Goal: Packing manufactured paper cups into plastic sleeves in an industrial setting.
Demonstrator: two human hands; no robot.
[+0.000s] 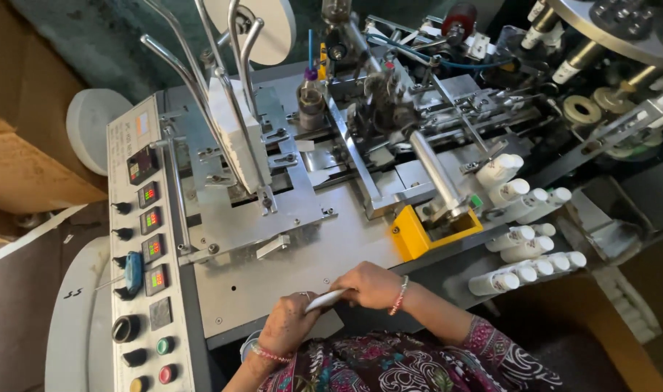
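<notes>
My left hand (288, 325) and my right hand (373, 284) meet at the near edge of a grey machine bed (288, 279). Together they grip a thin white flat piece (324, 299), which runs between them; its far end is hidden inside my right hand. Bangles sit on both wrists. A stack of white flat blanks (237, 134) stands upright in the machine's feeder between bent metal rods, beyond my hands.
A control panel (149, 239) with red displays, knobs and buttons runs along the left. A yellow guard (413, 232) sits on the bed's right. Several white bottles (524, 239) lie at the right. White paper rolls (92, 127) and brown cardboard (19, 167) are at left.
</notes>
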